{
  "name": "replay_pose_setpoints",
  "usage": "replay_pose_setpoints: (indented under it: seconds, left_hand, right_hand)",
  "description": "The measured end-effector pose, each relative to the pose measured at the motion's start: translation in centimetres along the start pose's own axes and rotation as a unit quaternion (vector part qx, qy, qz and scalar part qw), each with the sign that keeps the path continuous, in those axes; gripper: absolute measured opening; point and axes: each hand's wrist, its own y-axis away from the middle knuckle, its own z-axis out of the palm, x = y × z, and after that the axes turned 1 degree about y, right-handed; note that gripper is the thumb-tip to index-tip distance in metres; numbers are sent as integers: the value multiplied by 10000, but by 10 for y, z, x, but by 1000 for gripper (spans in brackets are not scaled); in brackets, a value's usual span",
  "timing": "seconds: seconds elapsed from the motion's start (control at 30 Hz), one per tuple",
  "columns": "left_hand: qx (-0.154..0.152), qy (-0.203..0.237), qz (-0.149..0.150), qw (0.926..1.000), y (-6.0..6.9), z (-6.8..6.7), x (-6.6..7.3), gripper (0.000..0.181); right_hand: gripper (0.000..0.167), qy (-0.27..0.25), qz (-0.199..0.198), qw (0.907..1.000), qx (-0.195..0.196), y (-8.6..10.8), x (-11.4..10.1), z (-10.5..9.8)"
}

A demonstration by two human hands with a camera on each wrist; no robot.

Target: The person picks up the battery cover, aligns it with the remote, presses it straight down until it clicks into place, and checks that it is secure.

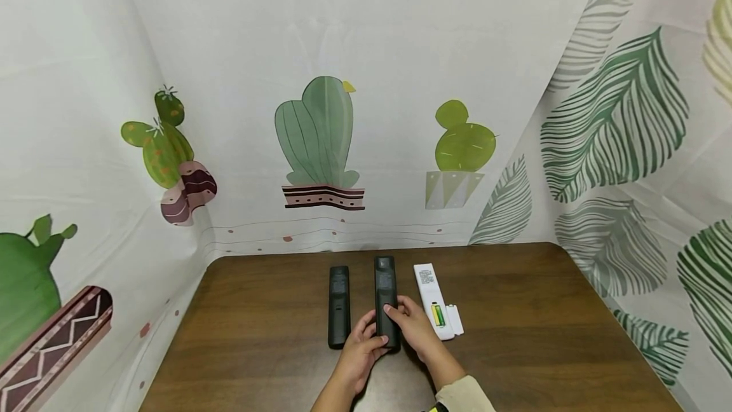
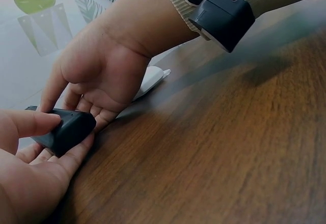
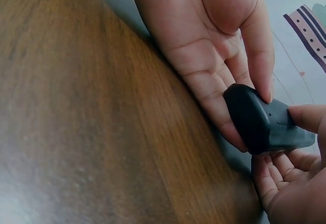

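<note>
Both hands hold a black remote control (image 1: 386, 281) near its lower end, its back facing up. My left hand (image 1: 359, 356) grips it from the left, thumb on the top face and fingers beneath. From the right, my right hand (image 1: 416, 328) grips it a little higher, its thumb pressing on the back cover. In the left wrist view the end of the remote control (image 2: 74, 132) is lifted off the table, fingers under it. The right wrist view shows the same end of the remote control (image 3: 249, 119) between the two hands.
A second black remote control (image 1: 339, 307) lies face down to the left. On the right lies a white remote control (image 1: 427, 285) with batteries (image 1: 438, 314) showing and its battery cover (image 1: 454, 320) beside it. The wooden table (image 1: 257, 323) meets a patterned cloth (image 1: 389, 145) behind.
</note>
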Motion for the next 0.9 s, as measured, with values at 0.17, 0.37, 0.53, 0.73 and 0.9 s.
replay_pose_setpoints:
  seconds: [0.17,0.37,0.53,0.73,0.9]
  left_hand:
    - [-19,-20,9,10000,1,1,1,78]
    - [-36,-31,25,10000,0,0,1,77]
    - [-64,-18,30,10000,0,0,1,76]
    - [-32,13,-9,10000,1,0,1,76]
    - [32,-8,-8,10000,2,0,1,77]
  right_hand:
    - [36,-33,-42,9999,-111,13,-21,-5]
    - [38,46,-21,10000,-65,0,1,-2]
    - [43,29,-4,10000,-39,-7,15,0]
    - [50,93,-133,9999,-40,-4,14,1]
    - [58,52,-155,9998,-80,1,13,3]
